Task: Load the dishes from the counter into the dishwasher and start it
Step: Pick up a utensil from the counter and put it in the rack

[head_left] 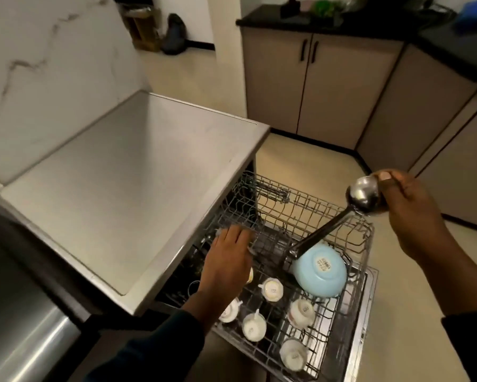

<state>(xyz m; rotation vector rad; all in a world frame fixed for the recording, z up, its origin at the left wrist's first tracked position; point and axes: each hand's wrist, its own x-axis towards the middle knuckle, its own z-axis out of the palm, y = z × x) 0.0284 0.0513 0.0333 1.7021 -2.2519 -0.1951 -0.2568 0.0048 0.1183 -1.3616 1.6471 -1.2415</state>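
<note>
Nearest the viewer, a pulled-out grey wire dishwasher rack [339, 343] holds several small white teacups [254, 326], all upside down, and a pale blue round bowl [318, 268] tipped on its side with its base facing up. The left hand [229, 257], in a dark sleeve, reaches flat over the rack's inner end, fingers straight and relaxed, holding nothing – whether it touches the wires cannot be told. The right hand [405, 205] hovers above the rack's far right corner, fingers and thumb curled round the bowl end of a long steel ladle [362, 195]; the handle slants down so its tip meets the rack just beside the blue bowl. To the left, the flat brushed-steel top of the dishwasher [121, 188] stands against a white marble-veined wall [44, 64]. Beyond lies a cream tiled floor [193, 70], then beige cabinet doors [328, 86] with dark handles under a black counter [314, 20] – the dishes there are too blurred to make out.
</note>
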